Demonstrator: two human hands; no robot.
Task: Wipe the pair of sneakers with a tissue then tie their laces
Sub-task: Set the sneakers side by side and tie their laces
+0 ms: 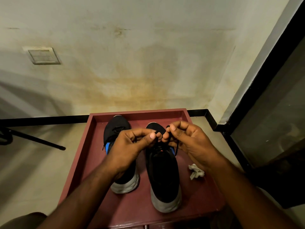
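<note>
Two black sneakers with grey-white soles stand side by side, toes away from me, on a dark red tray-topped table [184,116]. The left sneaker [118,126] is partly hidden behind my left forearm. Both my hands hover over the right sneaker [162,171]. My left hand [132,144] pinches a black lace between thumb and fingers. My right hand [186,138] pinches the other lace end [177,148], which loops over my finger and hangs beside the shoe. A crumpled white tissue [195,171] lies on the table right of the right sneaker.
The table stands against a stained pale wall [132,63] with a black skirting [49,120]. A dark-framed glass door [272,113] is at the right. A black tripod leg [36,139] crosses the floor at the left. A switch plate [43,56] is on the wall.
</note>
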